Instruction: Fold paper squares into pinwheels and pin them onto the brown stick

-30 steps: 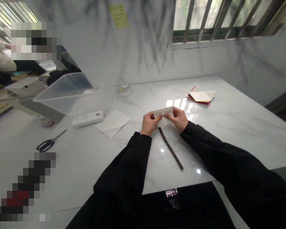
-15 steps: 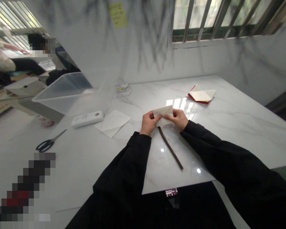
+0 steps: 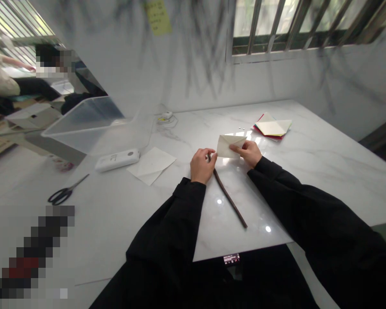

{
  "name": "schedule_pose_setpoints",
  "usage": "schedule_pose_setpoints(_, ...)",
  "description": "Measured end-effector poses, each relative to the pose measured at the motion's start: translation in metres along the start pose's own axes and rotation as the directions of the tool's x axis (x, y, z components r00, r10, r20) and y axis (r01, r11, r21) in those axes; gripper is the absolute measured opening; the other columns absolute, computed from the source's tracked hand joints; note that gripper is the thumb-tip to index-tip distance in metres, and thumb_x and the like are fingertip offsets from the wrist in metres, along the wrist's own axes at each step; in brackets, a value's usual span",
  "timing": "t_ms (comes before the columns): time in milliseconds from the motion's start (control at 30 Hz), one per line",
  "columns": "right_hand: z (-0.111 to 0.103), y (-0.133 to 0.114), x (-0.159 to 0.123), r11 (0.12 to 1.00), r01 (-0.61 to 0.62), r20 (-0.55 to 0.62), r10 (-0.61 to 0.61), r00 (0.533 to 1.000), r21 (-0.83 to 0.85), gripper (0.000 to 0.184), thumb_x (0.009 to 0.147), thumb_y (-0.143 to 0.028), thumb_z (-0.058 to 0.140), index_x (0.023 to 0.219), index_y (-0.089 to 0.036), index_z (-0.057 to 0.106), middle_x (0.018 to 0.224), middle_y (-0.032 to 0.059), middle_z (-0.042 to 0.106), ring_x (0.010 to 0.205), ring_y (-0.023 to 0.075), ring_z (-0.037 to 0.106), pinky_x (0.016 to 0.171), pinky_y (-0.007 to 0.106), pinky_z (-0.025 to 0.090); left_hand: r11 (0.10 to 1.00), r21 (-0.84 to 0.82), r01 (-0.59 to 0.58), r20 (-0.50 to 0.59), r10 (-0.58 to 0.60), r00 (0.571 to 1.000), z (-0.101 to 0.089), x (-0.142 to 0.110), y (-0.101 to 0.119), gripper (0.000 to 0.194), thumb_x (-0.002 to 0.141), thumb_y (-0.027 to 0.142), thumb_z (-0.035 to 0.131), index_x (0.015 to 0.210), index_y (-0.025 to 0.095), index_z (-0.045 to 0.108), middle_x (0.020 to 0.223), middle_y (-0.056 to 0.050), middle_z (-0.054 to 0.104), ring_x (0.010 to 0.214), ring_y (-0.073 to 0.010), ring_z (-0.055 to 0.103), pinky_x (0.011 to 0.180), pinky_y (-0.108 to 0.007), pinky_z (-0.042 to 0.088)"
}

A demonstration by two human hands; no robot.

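Note:
My right hand (image 3: 251,153) pinches a small cream folded paper (image 3: 225,147), shaped like an envelope, thumb in front and fingers behind. My left hand (image 3: 203,166) is beside the paper's lower left corner, its thumb tip close to the edge. The left fingers are bent and a little apart, with nothing visible between them. A thin dark brown stick (image 3: 228,195) lies on the table under and beside the left hand, which hides part of its far end. Left of the hands, a creased cream paper sheet (image 3: 154,165) rests flat.
A white device (image 3: 118,160) and black-handled scissors (image 3: 64,195) lie on the left. Behind them stands a clear plastic bin (image 3: 93,124). Stacked coloured papers (image 3: 272,126) lie at the back right of the marble table (image 3: 321,171). Beyond the bin are other people.
The folded paper has moved right and slightly up with my right hand. My left hand has released it and now sits at its left edge, fingers loosened.

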State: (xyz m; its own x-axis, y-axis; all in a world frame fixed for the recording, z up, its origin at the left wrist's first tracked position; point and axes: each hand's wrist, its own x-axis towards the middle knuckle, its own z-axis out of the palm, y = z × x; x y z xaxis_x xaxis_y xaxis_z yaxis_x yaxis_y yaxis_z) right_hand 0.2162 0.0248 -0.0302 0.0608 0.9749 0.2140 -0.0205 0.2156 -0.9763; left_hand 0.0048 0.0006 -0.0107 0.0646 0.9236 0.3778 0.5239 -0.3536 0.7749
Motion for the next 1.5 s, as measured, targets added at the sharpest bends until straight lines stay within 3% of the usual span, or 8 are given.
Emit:
schedule_pose_setpoints(133, -0.004, 0.009, 0.003, 0.999, -0.034, -0.026, 0.035, 0.999, 0.012, 0.056, 0.061, -0.062, 0.091, 0.093, -0.018, 0.081, 0.102, 0.0108, 0.081, 0.095, 0.032, 0.077, 0.088, 0.046, 0.063, 0.959, 0.268, -0.094, 0.075, 0.076, 0.994, 0.0, -0.004, 0.0, 0.021, 0.082, 0.028, 0.075, 0.102, 0.021, 0.077, 0.101, -0.012, 0.064, 0.106, -0.0322, 0.06, 0.104, -0.044, 0.043)
schedule_pose_setpoints(300, -0.006, 0.013, 0.003, 0.997, -0.069, -0.018, 0.069, 0.997, 0.044, 0.056, 0.06, -0.06, 0.092, 0.093, -0.017, 0.081, 0.101, 0.0113, 0.081, 0.093, 0.0314, 0.077, 0.086, 0.046, 0.064, 0.959, 0.283, -0.027, 0.057, 0.011, 0.998, -0.002, -0.004, -0.001, 0.022, 0.08, 0.017, 0.07, 0.1, 0.022, 0.077, 0.107, -0.012, 0.062, 0.107, -0.0321, 0.062, 0.101, -0.043, 0.047)
schedule_pose_setpoints(533, -0.007, 0.018, 0.004, 0.989, -0.102, -0.019, 0.105, 0.994, 0.105, 0.056, 0.058, -0.055, 0.095, 0.096, -0.016, 0.08, 0.102, 0.012, 0.081, 0.092, 0.0297, 0.077, 0.09, 0.047, 0.063, 0.983, -0.028, 0.182, -0.039, -0.183, 0.982, -0.002, 0.002, -0.002, 0.04, 0.073, 0.009, 0.067, 0.11, 0.023, 0.072, 0.11, -0.008, 0.072, 0.073, -0.0186, 0.067, 0.082, -0.036, 0.052)
schedule_pose_setpoints(633, -0.006, 0.018, 0.005, 0.987, -0.12, -0.02, 0.123, 0.992, 0.11, 0.059, 0.056, -0.057, 0.096, 0.095, -0.015, 0.08, 0.1, 0.0123, 0.081, 0.091, 0.0297, 0.077, 0.091, 0.047, 0.063, 0.899, -0.309, 0.31, -0.027, -0.334, 0.942, 0.0, 0.008, -0.009, 0.051, 0.07, 0.012, 0.07, 0.12, 0.021, 0.067, 0.106, -0.009, 0.076, 0.077, -0.0191, 0.069, 0.076, -0.032, 0.053)
schedule_pose_setpoints(767, -0.004, 0.012, 0.003, 0.978, -0.151, -0.02, 0.156, 0.988, 0.146, 0.063, 0.051, -0.058, 0.097, 0.095, -0.016, 0.079, 0.1, 0.0111, 0.081, 0.093, 0.03, 0.077, 0.091, 0.046, 0.062, 0.763, -0.542, 0.353, 0.037, -0.398, 0.917, -0.003, 0.013, -0.008, 0.052, 0.071, 0.018, 0.07, 0.122, 0.016, 0.065, 0.1, -0.01, 0.078, 0.073, -0.0156, 0.067, 0.07, -0.028, 0.05)
schedule_pose_setpoints(1167, -0.005, -0.017, -0.002, 0.909, -0.298, 0.191, 0.25, 0.949, 0.292, 0.058, 0.048, -0.046, 0.1, 0.093, -0.017, 0.077, 0.105, 0.0114, 0.079, 0.102, 0.0283, 0.074, 0.093, 0.042, 0.061, 0.61, -0.683, 0.402, 0.193, -0.38, 0.904, -0.014, 0.011, 0.009, 0.045, 0.076, 0.034, 0.079, 0.117, 0.018, 0.072, 0.093, -0.007, 0.077, 0.065, -0.0098, 0.062, 0.06, -0.022, 0.044)
schedule_pose_setpoints(1333, -0.008, -0.017, -0.002, 0.95, -0.213, 0.231, 0.159, 0.96, 0.229, 0.057, 0.053, -0.047, 0.098, 0.098, -0.017, 0.078, 0.098, 0.0094, 0.08, 0.096, 0.0271, 0.074, 0.091, 0.043, 0.06, 0.512, -0.733, 0.447, 0.306, -0.338, 0.89, -0.015, 0.008, 0.013, 0.051, 0.071, 0.035, 0.086, 0.117, 0.018, 0.072, 0.096, -0.005, 0.076, 0.066, -0.0086, 0.062, 0.063, -0.022, 0.047)
schedule_pose_setpoints(1500, -0.009, -0.026, -0.005, 1.0, -0.025, 0.379, 0.028, 0.925, -0.011, 0.037, 0.063, -0.043, 0.094, 0.085, -0.018, 0.08, 0.084, 0.0055, 0.078, 0.081, 0.0222, 0.073, 0.083, 0.039, 0.059, 0.493, -0.74, 0.457, 0.343, -0.307, 0.888, -0.014, 0.006, 0.014, 0.053, 0.068, 0.034, 0.089, 0.116, 0.019, 0.072, 0.092, -0.003, 0.074, 0.066, -0.0071, 0.06, 0.064, -0.022, 0.046)
